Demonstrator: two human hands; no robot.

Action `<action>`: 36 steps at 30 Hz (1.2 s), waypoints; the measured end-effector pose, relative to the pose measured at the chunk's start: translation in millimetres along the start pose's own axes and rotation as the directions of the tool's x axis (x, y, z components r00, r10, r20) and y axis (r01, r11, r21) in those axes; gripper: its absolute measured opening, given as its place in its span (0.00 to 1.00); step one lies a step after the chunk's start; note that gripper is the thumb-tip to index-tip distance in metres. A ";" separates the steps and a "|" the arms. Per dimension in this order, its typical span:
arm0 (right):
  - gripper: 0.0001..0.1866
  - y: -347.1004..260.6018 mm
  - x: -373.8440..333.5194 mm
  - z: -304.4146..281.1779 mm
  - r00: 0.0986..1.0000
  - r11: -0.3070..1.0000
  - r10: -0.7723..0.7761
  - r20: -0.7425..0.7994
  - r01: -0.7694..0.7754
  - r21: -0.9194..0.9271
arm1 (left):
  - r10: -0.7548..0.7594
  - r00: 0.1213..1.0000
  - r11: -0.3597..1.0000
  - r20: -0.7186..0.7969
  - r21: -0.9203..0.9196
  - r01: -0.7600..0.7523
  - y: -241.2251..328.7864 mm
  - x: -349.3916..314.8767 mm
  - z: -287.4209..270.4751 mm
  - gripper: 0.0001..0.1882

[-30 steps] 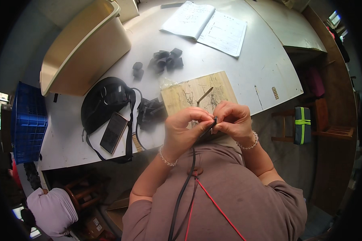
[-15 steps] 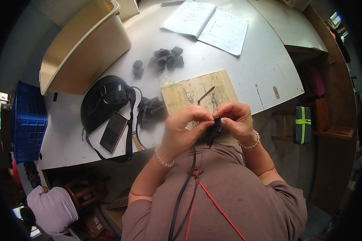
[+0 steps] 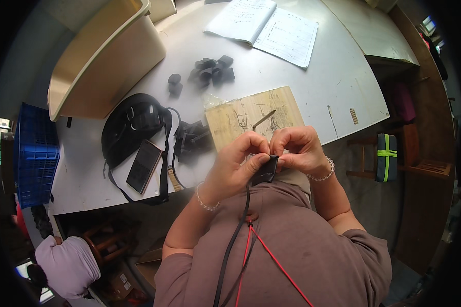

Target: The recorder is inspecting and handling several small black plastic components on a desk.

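Left hand (image 3: pixel 238 165) has thumb and forefinger pinched together on the upper end of a black piece (image 3: pixel 264 174), and the right hand (image 3: pixel 301 152) nips that same end from its side, next to no gap at either set of fingertips. I'm calling that piece my clock center; its loose part hangs toward 7. If I were doing this pinch, I'd go light and even with both thumbs and let the flap dangle so nothing twists.

Counts, left to right: one blue crate (image 3: pixel 36 153) at 9, one beige bin (image 3: pixel 100 74) at 10, then on the tabletop (image 3: pixel 338 77) one black bag (image 3: pixel 119 135) and one phone (image 3: pixel 144 166), both around 9. Loose black pieces (image 3: pixel 222 71) make three groups, at 10, 9 and 11, too bunched for me to count honestly. One wooden board (image 3: pixel 225 120), one rod (image 3: pixel 265 118) and one open notebook (image 3: pixel 287 38), all near 12.
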State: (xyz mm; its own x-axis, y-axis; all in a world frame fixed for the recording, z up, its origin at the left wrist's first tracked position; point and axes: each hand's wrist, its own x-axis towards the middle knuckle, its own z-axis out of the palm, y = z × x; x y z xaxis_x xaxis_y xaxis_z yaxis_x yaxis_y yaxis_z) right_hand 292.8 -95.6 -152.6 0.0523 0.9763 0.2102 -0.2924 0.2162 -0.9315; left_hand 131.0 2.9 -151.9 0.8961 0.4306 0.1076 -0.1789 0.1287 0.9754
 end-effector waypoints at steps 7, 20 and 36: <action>0.08 -9.1 7.5 12.1 0.904 0.602 -0.427 -0.002 0.283 -0.746 | 0.493 0.869 0.453 0.048 0.838 -0.304 12.1 3.5 -4.1 0.08; 0.07 -7.0 0.1 27.8 0.806 0.257 -0.536 0.249 0.438 -0.862 | -0.307 0.949 0.918 -0.071 -0.285 0.276 4.5 -1.3 -9.3 0.10; 0.11 12.8 2.7 32.5 0.835 0.501 -0.501 -0.226 0.067 -0.863 | 0.132 0.942 0.918 -0.309 0.398 0.002 -10.5 -4.8 4.9 0.05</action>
State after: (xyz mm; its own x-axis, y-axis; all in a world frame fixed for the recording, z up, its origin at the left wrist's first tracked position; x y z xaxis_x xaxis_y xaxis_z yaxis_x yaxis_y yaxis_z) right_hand 258.2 -90.6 -154.3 0.4059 0.7100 0.5755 0.6813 0.1847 -0.7083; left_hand 130.5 -4.9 -161.7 0.6949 0.6986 0.1704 -0.0008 -0.2362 0.9717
